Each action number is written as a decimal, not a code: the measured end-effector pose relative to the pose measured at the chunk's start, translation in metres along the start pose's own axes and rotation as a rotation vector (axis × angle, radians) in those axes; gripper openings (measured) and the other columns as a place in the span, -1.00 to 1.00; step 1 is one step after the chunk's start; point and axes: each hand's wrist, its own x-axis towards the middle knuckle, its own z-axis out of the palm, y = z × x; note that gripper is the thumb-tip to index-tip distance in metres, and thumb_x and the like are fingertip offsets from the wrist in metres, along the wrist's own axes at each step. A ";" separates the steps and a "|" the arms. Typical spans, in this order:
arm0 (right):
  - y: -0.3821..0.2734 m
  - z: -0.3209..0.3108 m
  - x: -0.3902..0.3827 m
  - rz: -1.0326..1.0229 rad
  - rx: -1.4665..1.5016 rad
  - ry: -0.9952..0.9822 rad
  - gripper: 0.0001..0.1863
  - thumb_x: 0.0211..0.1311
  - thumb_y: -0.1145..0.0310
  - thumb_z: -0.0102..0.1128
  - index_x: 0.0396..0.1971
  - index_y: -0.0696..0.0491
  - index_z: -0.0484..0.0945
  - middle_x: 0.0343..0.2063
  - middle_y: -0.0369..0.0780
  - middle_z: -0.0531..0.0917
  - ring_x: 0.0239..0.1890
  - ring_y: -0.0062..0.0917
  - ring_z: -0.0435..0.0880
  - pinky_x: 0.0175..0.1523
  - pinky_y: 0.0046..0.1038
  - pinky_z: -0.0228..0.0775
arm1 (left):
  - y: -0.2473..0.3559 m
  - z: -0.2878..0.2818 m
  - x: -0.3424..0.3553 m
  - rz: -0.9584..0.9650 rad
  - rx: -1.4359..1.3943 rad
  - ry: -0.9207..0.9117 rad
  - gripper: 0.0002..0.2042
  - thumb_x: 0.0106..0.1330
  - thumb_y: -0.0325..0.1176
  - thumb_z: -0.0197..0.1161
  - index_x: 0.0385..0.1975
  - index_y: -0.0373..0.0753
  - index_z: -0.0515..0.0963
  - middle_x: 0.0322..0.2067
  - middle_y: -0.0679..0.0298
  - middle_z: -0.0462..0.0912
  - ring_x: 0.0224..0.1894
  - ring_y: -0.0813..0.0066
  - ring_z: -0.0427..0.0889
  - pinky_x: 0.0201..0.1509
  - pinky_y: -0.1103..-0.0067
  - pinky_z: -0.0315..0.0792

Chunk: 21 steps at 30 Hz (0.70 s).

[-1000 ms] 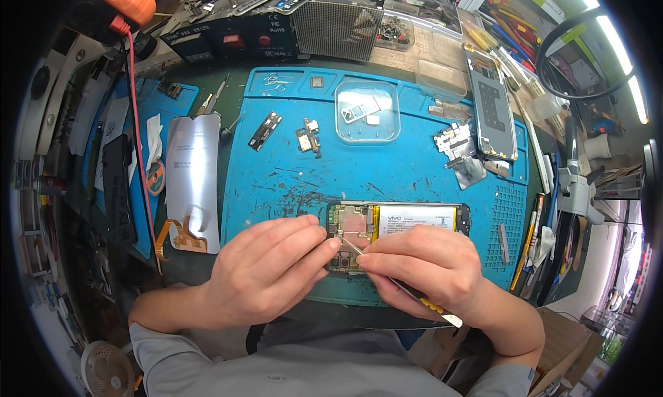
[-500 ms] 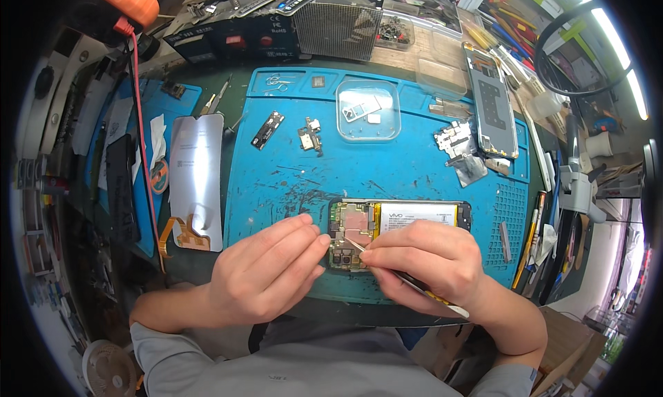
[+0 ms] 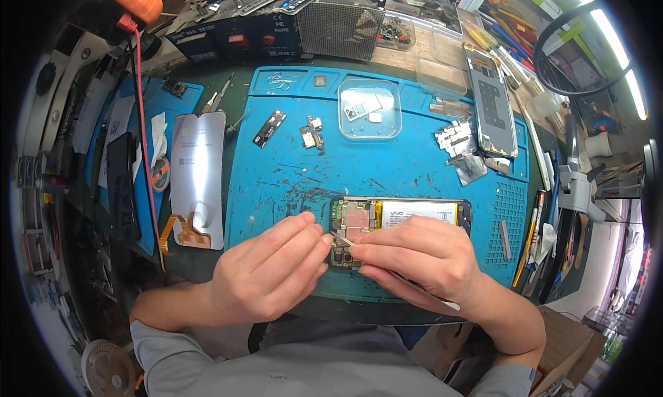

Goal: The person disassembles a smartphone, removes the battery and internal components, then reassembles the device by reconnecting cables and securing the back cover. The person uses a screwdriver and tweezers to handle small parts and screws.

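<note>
Hands barely shifted; right hand point(image 3: 421, 259) fingers clamped on tweezers point(image 3: 343, 240) over opened phone point(image 3: 397, 221); left hand point(image 3: 266, 273) fingers together, near mat point(image 3: 276, 183) edge.

The scene is brightly and evenly lit; a strip lamp point(image 3: 611, 48) burns at far right, washed out to plain white; a pale sheen lies on the white panel point(image 3: 198, 172) at left and on the clear dish point(image 3: 369, 108) farther off. Shadows are soft, gathering under the hands at the near edge of the blue mat point(image 3: 290, 183). The middle is sharp; toward the rim straight edges bow, detail smears, and the corners fall to black; the far left bench is dim, perhaps slightly blurred.
</note>
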 end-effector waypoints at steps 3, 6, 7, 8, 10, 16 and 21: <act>-0.001 0.000 0.001 0.002 -0.003 -0.004 -0.69 0.14 0.53 0.56 -0.09 0.12 0.78 -0.16 -0.16 0.83 -0.29 -0.39 0.80 -0.26 -0.40 0.61 | 0.000 0.000 0.000 -0.003 -0.004 0.010 -0.76 0.17 -0.50 0.44 -0.17 -0.42 0.73 -0.14 0.12 0.74 0.02 0.19 0.79 0.06 0.46 0.74; -0.001 -0.001 0.002 0.003 0.001 -0.002 -0.70 0.13 0.54 0.55 -0.10 0.12 0.78 -0.17 -0.16 0.83 -0.30 -0.38 0.80 -0.26 -0.40 0.61 | 0.000 0.001 0.000 -0.015 -0.014 0.019 -0.77 0.17 -0.51 0.44 -0.17 -0.41 0.73 -0.14 0.14 0.74 0.01 0.21 0.79 0.06 0.47 0.74; -0.001 -0.001 0.002 0.003 0.003 0.001 -0.71 0.12 0.55 0.55 -0.11 0.13 0.79 -0.18 -0.16 0.83 -0.30 -0.38 0.80 -0.26 -0.40 0.61 | 0.000 0.001 0.001 -0.017 -0.014 0.018 -0.77 0.17 -0.51 0.44 -0.17 -0.41 0.73 -0.14 0.15 0.74 0.01 0.21 0.80 0.05 0.47 0.74; -0.001 -0.001 0.001 0.004 0.005 0.015 -0.71 0.12 0.56 0.55 -0.12 0.13 0.79 -0.19 -0.16 0.83 -0.30 -0.38 0.80 -0.27 -0.41 0.61 | 0.000 0.001 0.001 -0.018 -0.014 0.017 -0.77 0.17 -0.51 0.44 -0.17 -0.41 0.73 -0.14 0.15 0.74 0.01 0.21 0.80 0.05 0.47 0.74; 0.000 -0.001 0.000 0.004 0.007 0.040 -0.73 0.11 0.57 0.54 -0.14 0.13 0.79 -0.22 -0.16 0.83 -0.32 -0.38 0.80 -0.28 -0.41 0.61 | 0.001 0.001 0.002 -0.015 0.003 0.014 -0.76 0.17 -0.51 0.44 -0.16 -0.40 0.74 -0.13 0.15 0.75 0.00 0.22 0.80 0.05 0.48 0.74; 0.000 -0.005 -0.001 0.034 0.034 0.043 -0.75 0.09 0.62 0.50 -0.19 0.13 0.78 -0.27 -0.16 0.82 -0.36 -0.38 0.80 -0.30 -0.42 0.60 | 0.000 0.002 0.000 -0.039 -0.033 0.006 -0.67 0.16 -0.51 0.42 -0.04 -0.35 0.75 -0.06 0.12 0.76 0.02 0.16 0.80 -0.02 0.45 0.73; -0.002 -0.005 -0.001 0.040 0.019 0.031 -0.77 0.08 0.61 0.50 -0.22 0.15 0.75 -0.27 -0.15 0.80 -0.35 -0.34 0.79 -0.27 -0.38 0.64 | 0.000 0.002 0.000 -0.058 -0.051 -0.019 -0.62 0.14 -0.47 0.42 0.01 -0.28 0.76 -0.02 0.13 0.75 0.02 0.15 0.79 -0.05 0.44 0.71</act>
